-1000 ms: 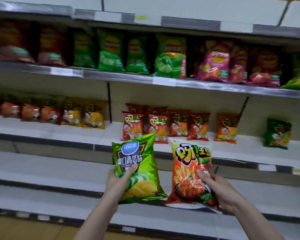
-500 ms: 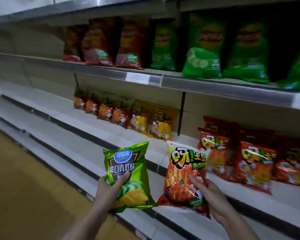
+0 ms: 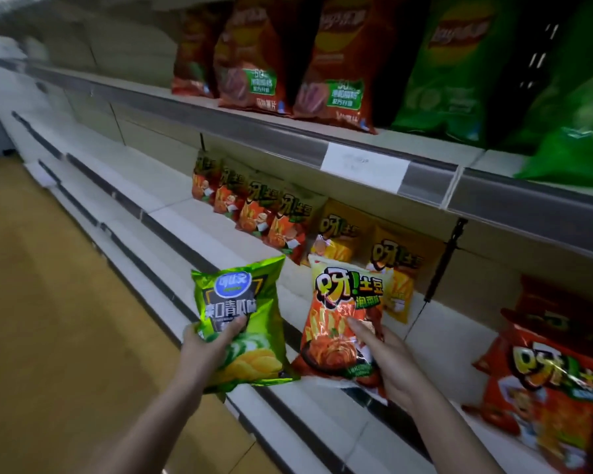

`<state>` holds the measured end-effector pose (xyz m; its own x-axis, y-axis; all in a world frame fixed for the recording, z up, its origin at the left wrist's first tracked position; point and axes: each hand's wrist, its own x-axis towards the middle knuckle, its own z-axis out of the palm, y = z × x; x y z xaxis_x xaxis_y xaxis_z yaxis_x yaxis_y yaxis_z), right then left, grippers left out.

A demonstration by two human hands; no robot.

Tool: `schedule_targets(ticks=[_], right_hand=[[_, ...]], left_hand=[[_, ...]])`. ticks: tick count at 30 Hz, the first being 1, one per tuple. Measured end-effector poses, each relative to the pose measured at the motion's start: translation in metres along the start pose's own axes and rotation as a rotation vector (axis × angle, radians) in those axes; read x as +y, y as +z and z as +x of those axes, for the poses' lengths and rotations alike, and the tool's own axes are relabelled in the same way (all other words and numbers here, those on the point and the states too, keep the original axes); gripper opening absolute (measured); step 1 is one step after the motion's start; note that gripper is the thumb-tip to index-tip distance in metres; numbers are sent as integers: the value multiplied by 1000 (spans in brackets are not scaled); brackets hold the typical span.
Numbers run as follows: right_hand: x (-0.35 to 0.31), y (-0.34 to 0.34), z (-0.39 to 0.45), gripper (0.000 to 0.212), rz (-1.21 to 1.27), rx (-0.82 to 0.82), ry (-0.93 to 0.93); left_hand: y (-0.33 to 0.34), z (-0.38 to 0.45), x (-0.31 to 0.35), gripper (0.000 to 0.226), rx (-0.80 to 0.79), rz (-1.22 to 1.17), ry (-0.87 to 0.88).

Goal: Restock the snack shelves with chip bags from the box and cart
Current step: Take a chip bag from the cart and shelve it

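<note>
Head view: left hand (image 3: 208, 348) around green bag (image 3: 242, 323); right hand (image 3: 389, 362) around orange bag (image 3: 343, 319)

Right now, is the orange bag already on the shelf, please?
No: the right hand holds the orange bag above the shelf.

two bare forearms, left hand (image 3: 208, 347), right hand (image 3: 391, 364), no sleeves in view

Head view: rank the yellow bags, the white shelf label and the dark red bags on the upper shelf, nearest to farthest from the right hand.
1. Yellow bags, middle shelf, just above the right hand.
2. White shelf label, on the upper shelf's rail.
3. Dark red bags, standing on the upper shelf, at top.
</note>
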<state>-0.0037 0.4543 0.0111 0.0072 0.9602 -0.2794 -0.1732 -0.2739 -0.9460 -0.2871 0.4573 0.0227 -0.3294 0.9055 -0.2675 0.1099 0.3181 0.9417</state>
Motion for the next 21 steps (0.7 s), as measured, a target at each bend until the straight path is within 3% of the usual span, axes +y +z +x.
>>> schedule_targets(ticks=[4,7,11,15,17,19,21], right_hand=[[0,17,36,78,48,71,-9],[1,35,69,61,91,120,-18],[-5,67,114,44,112,184,-86],[-13,110,160,37,141,216,-136],[-17,133,180,44,145,246,-143],[-21,155,202,75,114,277,-134],[-22,171,223,91,100,294,-148]], left_hand=[[-15,27,8,112,19,-24,-53],[-19,58,16,115,31,-33,-42],[-15,100,35,94,-13,-55,-45],[-21,163,44,115,-74,-87,-44],[-27,194,50,115,-89,-90,-57],[-33,224,56,109,-118,-98,-64],[-38,251,62,102,-141,-115,-79]])
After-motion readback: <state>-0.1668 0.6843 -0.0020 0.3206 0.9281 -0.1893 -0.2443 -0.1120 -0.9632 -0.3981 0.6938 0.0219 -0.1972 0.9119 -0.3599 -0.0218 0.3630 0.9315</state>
